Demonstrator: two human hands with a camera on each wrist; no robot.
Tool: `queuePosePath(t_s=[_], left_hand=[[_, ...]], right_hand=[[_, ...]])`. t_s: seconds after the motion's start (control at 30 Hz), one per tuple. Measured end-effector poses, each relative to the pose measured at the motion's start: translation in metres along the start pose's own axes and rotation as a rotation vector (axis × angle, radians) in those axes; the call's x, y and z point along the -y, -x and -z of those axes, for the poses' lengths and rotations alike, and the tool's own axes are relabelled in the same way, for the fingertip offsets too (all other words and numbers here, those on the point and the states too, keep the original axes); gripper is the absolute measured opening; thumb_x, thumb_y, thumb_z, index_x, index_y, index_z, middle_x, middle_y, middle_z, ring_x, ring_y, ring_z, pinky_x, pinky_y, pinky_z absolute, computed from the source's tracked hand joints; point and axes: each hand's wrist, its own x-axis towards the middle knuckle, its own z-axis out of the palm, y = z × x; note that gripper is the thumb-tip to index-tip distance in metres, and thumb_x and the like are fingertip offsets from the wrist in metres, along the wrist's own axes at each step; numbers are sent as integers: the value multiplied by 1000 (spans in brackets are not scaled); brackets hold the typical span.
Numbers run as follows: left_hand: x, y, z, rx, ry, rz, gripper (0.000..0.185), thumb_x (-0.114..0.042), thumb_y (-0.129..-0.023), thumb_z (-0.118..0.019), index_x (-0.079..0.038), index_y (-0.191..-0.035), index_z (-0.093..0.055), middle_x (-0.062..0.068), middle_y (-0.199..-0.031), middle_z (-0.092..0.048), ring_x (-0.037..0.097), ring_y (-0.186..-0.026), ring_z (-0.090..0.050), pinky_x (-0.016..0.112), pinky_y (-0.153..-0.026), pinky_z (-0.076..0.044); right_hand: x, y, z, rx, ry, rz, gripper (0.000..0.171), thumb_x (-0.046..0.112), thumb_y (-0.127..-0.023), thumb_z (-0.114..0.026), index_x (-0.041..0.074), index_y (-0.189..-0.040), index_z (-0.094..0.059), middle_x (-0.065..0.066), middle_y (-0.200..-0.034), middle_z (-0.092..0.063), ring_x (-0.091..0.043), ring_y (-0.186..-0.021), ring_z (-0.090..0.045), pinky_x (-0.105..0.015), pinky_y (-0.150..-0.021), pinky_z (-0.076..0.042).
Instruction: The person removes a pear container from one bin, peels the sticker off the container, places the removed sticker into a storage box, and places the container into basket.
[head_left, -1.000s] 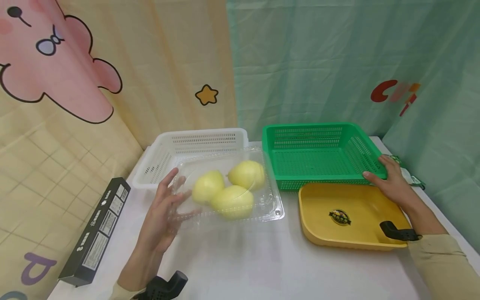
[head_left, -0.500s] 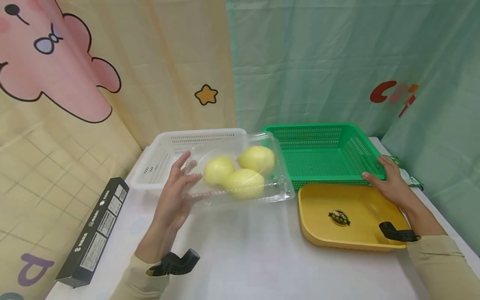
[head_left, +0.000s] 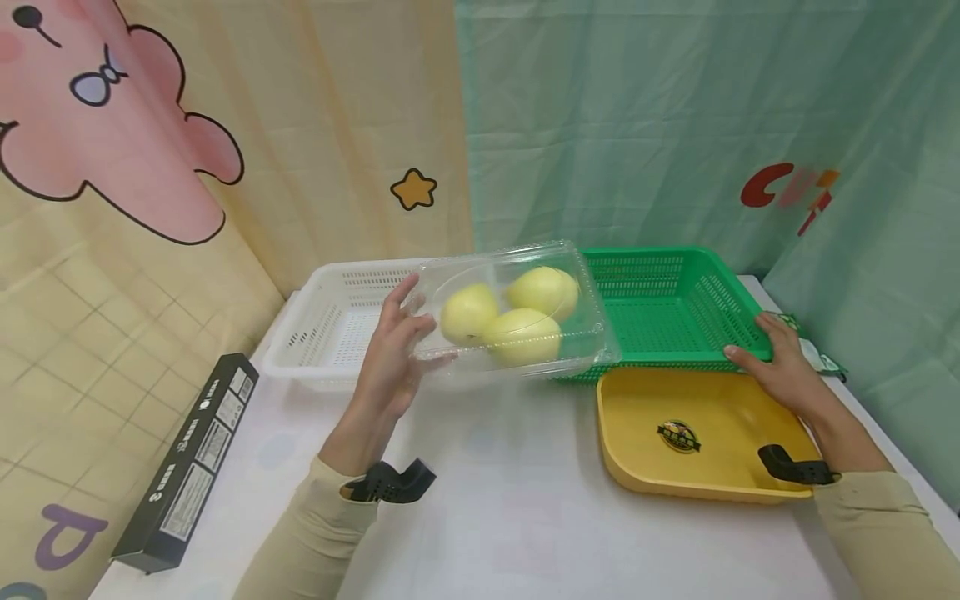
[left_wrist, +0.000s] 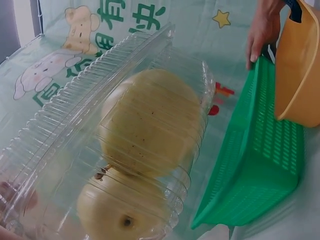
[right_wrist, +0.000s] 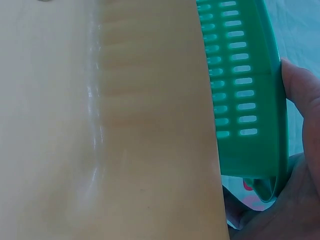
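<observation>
In the head view, my left hand grips the left end of a clear plastic clamshell box. Three pale yellow pears lie inside it, two of them large in the left wrist view. The box is held tilted above the table, overlapping the white and green baskets in sight. My right hand holds the near right corner of the green basket. In the right wrist view, the thumb lies on that basket's rim, and the other fingers are partly hidden.
A white basket stands at the back left. In front of the green basket is a yellow tray, under my right forearm. A long black box lies along the left table edge. Packets lie right of the green basket.
My left hand has carried the box of pears rightward and farther back, from before the white basket to partly over the green one. My right hand has stayed at the green basket's corner.
</observation>
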Motion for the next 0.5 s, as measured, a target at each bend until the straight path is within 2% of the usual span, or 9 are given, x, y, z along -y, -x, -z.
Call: queuePosePath(t_s=[0.5], left_hand=[[11, -30, -36, 4, -22, 8, 56, -8, -92, -48, -40, -138, -39, 1, -154, -17, 34, -140, -21, 68, -94, -39]], right_hand=[[-1, 1, 1, -1, 1, 8, 81, 34, -98, -47, -7, -148, 2, -34, -152, 11, -59, -136, 3, -76, -100, -8]])
